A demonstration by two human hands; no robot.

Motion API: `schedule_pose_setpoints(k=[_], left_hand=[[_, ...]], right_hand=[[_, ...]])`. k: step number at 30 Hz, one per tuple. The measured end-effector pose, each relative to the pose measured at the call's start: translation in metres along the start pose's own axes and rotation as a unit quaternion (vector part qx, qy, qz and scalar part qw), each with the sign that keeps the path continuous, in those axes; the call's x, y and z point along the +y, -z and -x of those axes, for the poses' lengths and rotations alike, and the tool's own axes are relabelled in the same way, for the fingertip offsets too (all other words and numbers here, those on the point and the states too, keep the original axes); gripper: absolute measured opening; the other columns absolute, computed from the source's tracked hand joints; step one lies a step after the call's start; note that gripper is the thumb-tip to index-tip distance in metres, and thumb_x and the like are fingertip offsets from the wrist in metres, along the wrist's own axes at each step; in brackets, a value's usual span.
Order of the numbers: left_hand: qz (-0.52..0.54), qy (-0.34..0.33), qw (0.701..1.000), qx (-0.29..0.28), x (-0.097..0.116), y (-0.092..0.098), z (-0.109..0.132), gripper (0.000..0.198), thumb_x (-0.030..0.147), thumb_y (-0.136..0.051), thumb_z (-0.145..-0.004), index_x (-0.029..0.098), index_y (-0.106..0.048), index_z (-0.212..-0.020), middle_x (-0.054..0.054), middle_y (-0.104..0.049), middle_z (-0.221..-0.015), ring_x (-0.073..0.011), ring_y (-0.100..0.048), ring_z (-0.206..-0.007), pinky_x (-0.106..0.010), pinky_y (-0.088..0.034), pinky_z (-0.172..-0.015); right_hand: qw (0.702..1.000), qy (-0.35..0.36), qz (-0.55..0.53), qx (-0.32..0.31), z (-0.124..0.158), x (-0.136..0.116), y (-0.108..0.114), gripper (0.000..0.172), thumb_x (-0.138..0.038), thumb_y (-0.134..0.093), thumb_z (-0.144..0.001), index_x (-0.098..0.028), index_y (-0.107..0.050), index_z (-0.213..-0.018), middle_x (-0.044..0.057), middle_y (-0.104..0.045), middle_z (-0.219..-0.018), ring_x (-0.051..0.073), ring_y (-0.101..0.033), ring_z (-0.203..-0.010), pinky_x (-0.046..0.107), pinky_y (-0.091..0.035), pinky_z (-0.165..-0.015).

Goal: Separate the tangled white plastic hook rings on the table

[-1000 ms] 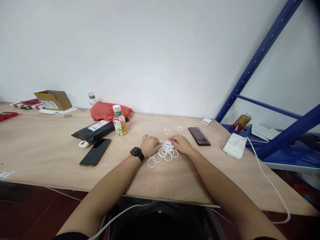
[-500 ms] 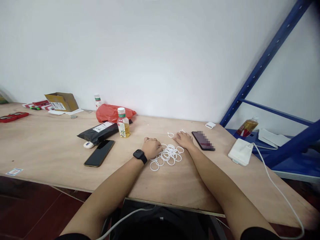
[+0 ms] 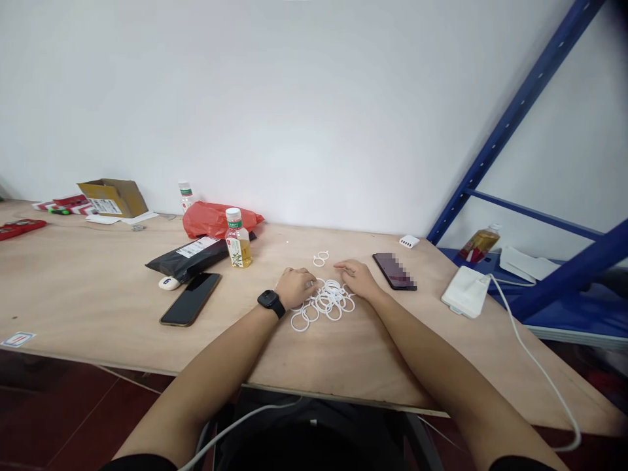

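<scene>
A pile of several white rings [image 3: 324,302] lies on the plywood table [image 3: 343,353]. My left hand [image 3: 297,286], with a black watch on its wrist, rests curled at the pile's left edge, fingers closed on something I cannot make out. My right hand [image 3: 358,278] lies at the pile's right edge, fingers bent down onto the rings. Two more white rings [image 3: 320,258] lie together a little farther back, apart from both hands.
A black phone [image 3: 190,298], a small white mouse-like object [image 3: 167,282], a black parcel [image 3: 189,256], a tea bottle [image 3: 238,238] and a red bag [image 3: 216,220] sit left. A second phone [image 3: 394,270], white charger [image 3: 408,241] and white power bank [image 3: 465,291] with cable sit right. Blue shelving [image 3: 564,275] stands beyond.
My right hand went out to the far rings and came back to the pile. The two far rings, once apart, now lie together nearer the left. My left hand stayed.
</scene>
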State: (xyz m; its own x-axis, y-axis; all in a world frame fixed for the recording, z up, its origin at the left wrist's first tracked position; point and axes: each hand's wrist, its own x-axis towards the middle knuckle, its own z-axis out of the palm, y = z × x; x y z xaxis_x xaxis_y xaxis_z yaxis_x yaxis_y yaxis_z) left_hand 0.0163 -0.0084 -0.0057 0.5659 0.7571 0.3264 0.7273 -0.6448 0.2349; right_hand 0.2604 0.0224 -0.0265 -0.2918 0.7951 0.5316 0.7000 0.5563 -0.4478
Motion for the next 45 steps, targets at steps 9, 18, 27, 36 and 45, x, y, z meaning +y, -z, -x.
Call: schedule_pose_setpoints(k=[9, 18, 27, 36, 45], left_hand=[[0.016, -0.002, 0.999, 0.030, 0.002, -0.001, 0.001, 0.028, 0.043, -0.053, -0.089, 0.022, -0.072, -0.094, -0.007, -0.069, -0.103, -0.0222, -0.064, -0.095, -0.036, -0.045, -0.085], [0.091, -0.008, 0.991, 0.099, 0.013, -0.006, -0.007, 0.028, 0.036, -0.058, -0.089, 0.021, -0.067, -0.110, -0.006, -0.071, -0.103, -0.0200, -0.065, -0.091, -0.034, -0.047, -0.083], [0.132, -0.031, 0.975, 0.178, 0.015, 0.000, -0.005, 0.021, 0.037, -0.056, -0.091, 0.022, -0.071, -0.094, -0.005, -0.072, -0.091, -0.0187, -0.065, -0.089, -0.034, -0.046, -0.083], [0.112, -0.076, 0.973, 0.188, 0.021, 0.007, -0.002, 0.023, 0.035, -0.051, -0.094, 0.021, -0.070, -0.092, -0.005, -0.073, -0.091, -0.0182, -0.064, -0.087, -0.036, -0.044, -0.083], [0.082, -0.032, 0.981, 0.171, 0.017, 0.003, -0.008, 0.022, 0.035, -0.051, -0.094, 0.023, -0.070, -0.097, -0.003, -0.073, -0.097, -0.0186, -0.063, -0.094, -0.037, -0.039, -0.089]], right_hand=[[0.989, 0.064, 0.019, -0.133, 0.039, -0.002, 0.039, 0.018, -0.018, -0.064, -0.074, -0.025, -0.074, -0.087, 0.006, -0.069, -0.112, 0.024, -0.062, -0.105, 0.044, -0.045, -0.096], [0.994, 0.017, 0.053, 0.099, 0.021, -0.031, 0.008, 0.013, -0.020, -0.058, -0.084, -0.023, -0.070, -0.083, 0.009, -0.066, -0.113, 0.026, -0.057, -0.108, 0.047, -0.044, -0.096], [0.988, 0.051, -0.041, 0.142, 0.022, -0.076, -0.005, 0.011, -0.028, -0.061, -0.087, -0.025, -0.071, -0.083, 0.006, -0.069, -0.102, 0.022, -0.061, -0.100, 0.041, -0.048, -0.091], [0.983, 0.102, -0.037, 0.146, 0.023, -0.073, 0.000, 0.013, -0.029, -0.058, -0.091, -0.024, -0.070, -0.089, 0.004, -0.072, -0.086, 0.021, -0.063, -0.086, 0.039, -0.048, -0.081], [0.987, 0.059, 0.039, 0.144, 0.020, -0.063, -0.004, 0.018, -0.031, -0.053, -0.094, -0.022, -0.068, -0.093, 0.004, -0.072, -0.088, 0.021, -0.062, -0.085, 0.035, -0.044, -0.080]])
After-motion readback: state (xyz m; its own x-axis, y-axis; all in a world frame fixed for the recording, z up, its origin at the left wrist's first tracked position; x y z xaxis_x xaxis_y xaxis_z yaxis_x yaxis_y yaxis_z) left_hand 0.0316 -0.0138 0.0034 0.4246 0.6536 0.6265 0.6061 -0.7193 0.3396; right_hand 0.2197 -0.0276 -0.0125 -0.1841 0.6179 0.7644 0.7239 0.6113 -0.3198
